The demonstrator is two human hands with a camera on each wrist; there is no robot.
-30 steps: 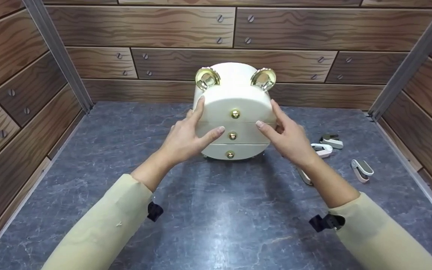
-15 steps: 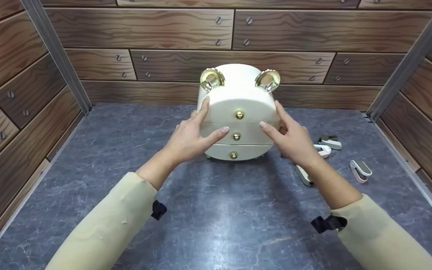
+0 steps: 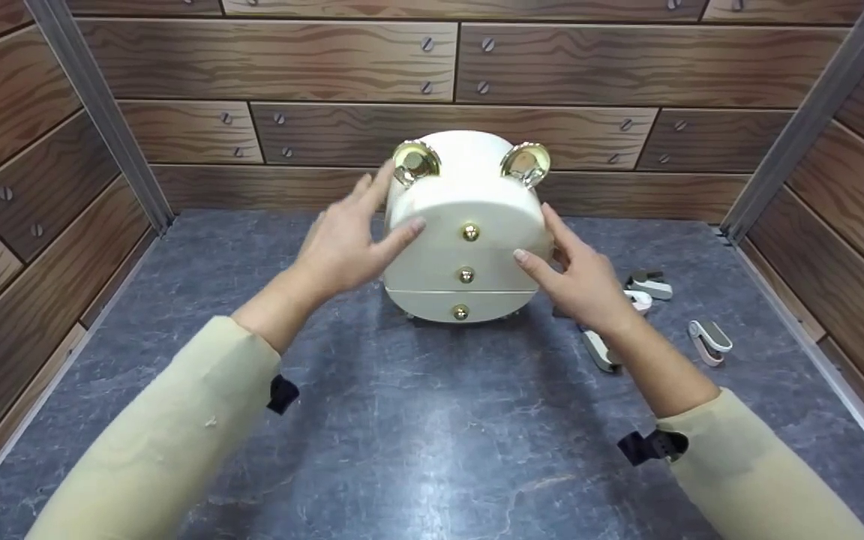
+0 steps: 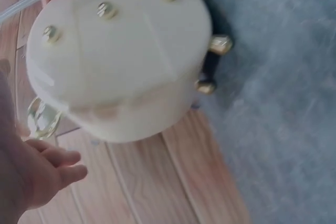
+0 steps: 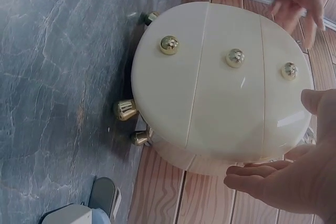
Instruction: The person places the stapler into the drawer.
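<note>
A cream drawer box [image 3: 432, 259] with gold knobs, two gold ears and short gold feet stands on the table. Its three drawers [image 5: 226, 103] are all pushed in. My left hand [image 3: 346, 240] is beside the box's upper left, fingers extended near the left ear [image 3: 415, 163]; in the left wrist view, a gap shows between these fingers [image 4: 65, 169] and the box. My right hand [image 3: 586, 289] lies along the right side, fingertips right at the wall and thumb over the front edge. Both hands have loosely straight fingers.
Several small white-and-grey folding clip-like things lie right of the box, one [image 3: 709, 343] farther out and another [image 3: 598, 350] partly behind my right forearm. A wood-patterned wall [image 3: 349, 139] rises behind, with metal posts at the corners.
My left hand has come off the front left of the box, moving left and up toward the ear. The box shifted slightly right, then back left in view. My right hand stays at its side.
</note>
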